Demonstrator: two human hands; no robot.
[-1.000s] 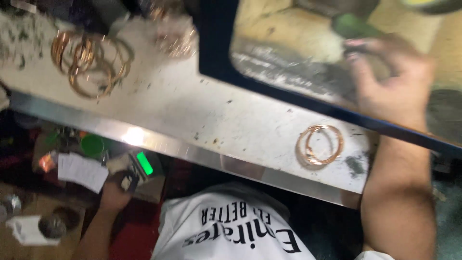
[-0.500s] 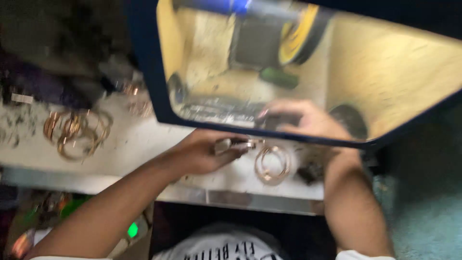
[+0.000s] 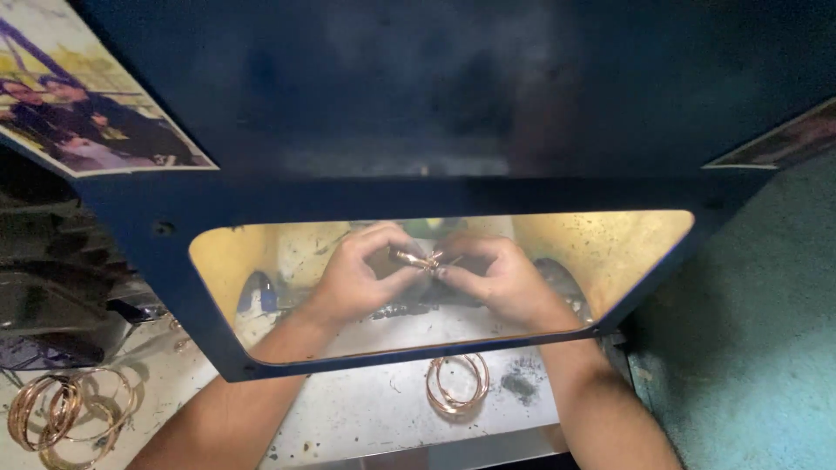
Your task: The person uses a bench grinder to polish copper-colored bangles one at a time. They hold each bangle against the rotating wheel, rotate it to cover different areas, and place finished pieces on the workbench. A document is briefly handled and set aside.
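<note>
Behind the clear window of a dark blue hood [image 3: 453, 187], my left hand [image 3: 353, 278] and my right hand [image 3: 496, 278] meet. Both pinch one thin copper-coloured bangle [image 3: 420, 259] between thumbs and fingertips. The bangle is held edge-on, so only a short piece of it shows. Below the window a small stack of copper-coloured bangles [image 3: 456, 383] lies on the white bench [image 3: 348, 418], between my forearms.
A larger pile of copper-coloured bangles [image 3: 65, 413] lies at the bench's left end. Dark clutter [image 3: 61, 305] sits behind it. A photo print [image 3: 78, 113] is stuck on the hood's upper left. A teal wall [image 3: 758, 348] stands to the right.
The view has tilted up from the bench to the hood. My left hand came up from below the bench, then both hands went in behind the window and closed on one bangle.
</note>
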